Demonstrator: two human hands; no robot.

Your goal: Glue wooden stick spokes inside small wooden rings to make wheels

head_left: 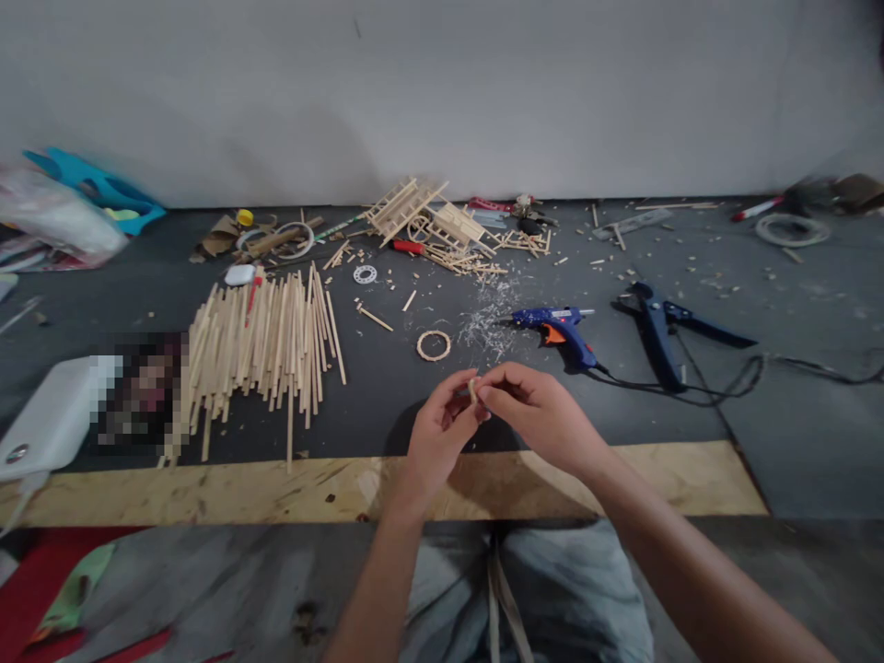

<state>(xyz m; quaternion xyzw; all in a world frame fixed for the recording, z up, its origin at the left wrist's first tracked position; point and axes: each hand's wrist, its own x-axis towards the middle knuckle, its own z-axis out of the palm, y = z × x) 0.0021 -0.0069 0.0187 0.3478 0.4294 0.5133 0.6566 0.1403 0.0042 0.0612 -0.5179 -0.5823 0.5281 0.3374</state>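
Close to the table's front edge, my left hand (442, 425) and my right hand (535, 410) meet, fingertips pinched together. Between them shows a small pale wooden piece (473, 390), partly curved; the fingers hide most of it. Just beyond the hands lies a ring of small wooden bits (434, 346). A blue glue gun (552, 319) with an orange trigger rests on its side to the right, beside white glue strands (492, 318). Farther right lies a dark blue cutter (659, 336) with its handles spread.
Many thin wooden sticks (266, 341) are piled at left, near a white power bank (59, 410). At the back stands a small wooden cart model (421, 216) among offcuts. A white perforated disc (365, 274) lies mid-table. The glue gun's cord (691, 394) trails right.
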